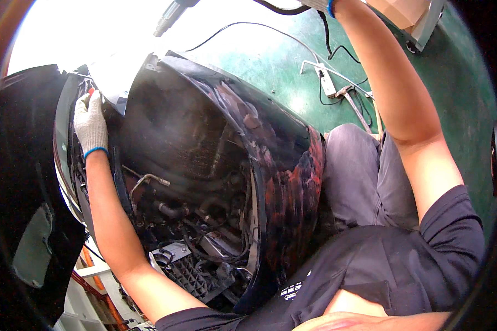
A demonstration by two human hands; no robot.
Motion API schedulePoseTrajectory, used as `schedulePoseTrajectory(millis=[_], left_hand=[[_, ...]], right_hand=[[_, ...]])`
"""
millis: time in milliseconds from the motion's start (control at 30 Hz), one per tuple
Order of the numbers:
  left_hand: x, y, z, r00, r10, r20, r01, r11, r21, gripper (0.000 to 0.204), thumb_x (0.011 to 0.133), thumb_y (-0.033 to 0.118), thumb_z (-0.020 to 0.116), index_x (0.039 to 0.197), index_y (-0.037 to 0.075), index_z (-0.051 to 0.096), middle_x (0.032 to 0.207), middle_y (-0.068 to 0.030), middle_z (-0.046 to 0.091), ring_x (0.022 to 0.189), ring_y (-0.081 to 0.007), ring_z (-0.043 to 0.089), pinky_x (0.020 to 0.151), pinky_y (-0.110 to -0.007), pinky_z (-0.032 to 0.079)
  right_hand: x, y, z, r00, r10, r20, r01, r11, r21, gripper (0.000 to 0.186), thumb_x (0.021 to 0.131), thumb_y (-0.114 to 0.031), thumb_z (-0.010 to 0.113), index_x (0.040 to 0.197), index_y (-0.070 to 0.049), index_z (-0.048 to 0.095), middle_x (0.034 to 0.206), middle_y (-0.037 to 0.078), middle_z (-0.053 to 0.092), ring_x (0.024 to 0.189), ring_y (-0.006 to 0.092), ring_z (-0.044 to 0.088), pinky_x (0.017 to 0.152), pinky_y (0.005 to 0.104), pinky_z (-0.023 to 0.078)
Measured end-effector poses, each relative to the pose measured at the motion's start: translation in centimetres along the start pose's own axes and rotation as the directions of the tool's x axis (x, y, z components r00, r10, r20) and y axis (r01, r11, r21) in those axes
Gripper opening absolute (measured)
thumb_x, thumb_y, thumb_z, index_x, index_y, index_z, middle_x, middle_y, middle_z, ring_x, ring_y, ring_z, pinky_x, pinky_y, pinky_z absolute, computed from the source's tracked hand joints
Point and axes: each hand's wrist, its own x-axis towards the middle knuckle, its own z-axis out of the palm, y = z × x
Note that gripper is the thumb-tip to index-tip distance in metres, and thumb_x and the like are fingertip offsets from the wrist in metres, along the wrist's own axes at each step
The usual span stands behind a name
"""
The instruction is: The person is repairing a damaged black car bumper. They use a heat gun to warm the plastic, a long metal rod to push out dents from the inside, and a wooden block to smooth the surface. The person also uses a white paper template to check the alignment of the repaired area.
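Head view: the left hand [91, 122] pinches a red piece [92, 92], probably to steady it; the right hand [318, 4] is cropped, grip unclear.

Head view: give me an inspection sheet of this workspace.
Surface: green floor, glossy where light reflects.
Job's things: car body panel, scuffed with reddish patches; grey-nozzled tool at the top edge.
Clutter: hammer and power strip on the floor.
Hands: left hand, white glove, fingertips by a small red object; right hand, gloved, mostly out of frame.
Cables: black cable crossing the floor.
Surroundings: cardboard box on a wheeled cart.
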Motion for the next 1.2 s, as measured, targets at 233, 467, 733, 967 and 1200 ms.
schedulePoseTrajectory(millis=[233,467,733,967,1200], left_hand=[[0.4,-0.5,0.1,1.000,0.018,-0.014,-0.017,1.000,0.021,0.038,0.101,0.036,0.069,0.116,0.002,0.072,0.097,-0.0047,0.071,0.085,-0.0134,0.062,0.078,-0.031,0.050],[0.5,-0.8,0.0,1.000,0.008,-0.012,-0.008,0.999,0.045,0.038,0.101,0.036,0.068,0.115,0.002,0.073,0.097,-0.0052,0.071,0.087,-0.0141,0.063,0.081,-0.031,0.050],[0.3,-0.4,0.2,1.000,0.002,-0.008,-0.002,1.000,-0.007,0.035,0.101,0.035,0.068,0.114,0.002,0.073,0.095,-0.0032,0.070,0.085,-0.0116,0.061,0.077,-0.029,0.049],[0.3,-0.3,0.1,1.000,-0.008,-0.007,0.008,1.000,-0.027,0.035,0.101,0.034,0.068,0.115,0.002,0.072,0.095,-0.0024,0.069,0.083,-0.0105,0.060,0.075,-0.029,0.048],[-0.3,0.6,0.1,0.999,0.018,-0.028,-0.018,1.000,0.010,0.036,0.101,0.034,0.069,0.117,0.002,0.072,0.096,-0.0025,0.069,0.083,-0.0109,0.060,0.075,-0.029,0.049]], right_hand=[[0.2,1.0,0.6,0.999,-0.043,-0.014,0.044,0.997,0.062,0.071,0.081,-0.057,0.077,0.123,-0.001,0.071,0.114,0.023,0.075,0.109,0.0373,0.072,0.096,0.0429,0.054],[-1.0,-0.7,-1.4,0.983,-0.067,0.169,0.022,0.966,0.256,0.068,0.082,-0.051,0.080,0.127,-0.001,0.070,0.104,0.016,0.077,0.092,0.0250,0.073,0.082,0.0360,0.057],[-1.8,-1.8,-2.5,0.972,-0.011,0.233,-0.045,0.970,0.237,0.071,0.081,-0.056,0.078,0.126,-0.001,0.070,0.101,0.015,0.077,0.086,0.0243,0.073,0.077,0.0362,0.058],[-0.1,1.0,-0.1,0.999,-0.013,0.040,0.011,0.999,0.043,0.073,0.081,-0.061,0.076,0.123,-0.001,0.072,0.116,0.023,0.076,0.113,0.0364,0.071,0.100,0.0425,0.052],[-0.7,-0.8,-1.4,0.982,0.075,0.172,-0.088,0.994,0.068,0.074,0.081,-0.059,0.077,0.123,0.001,0.071,0.104,0.019,0.077,0.096,0.0279,0.074,0.085,0.0385,0.057]])
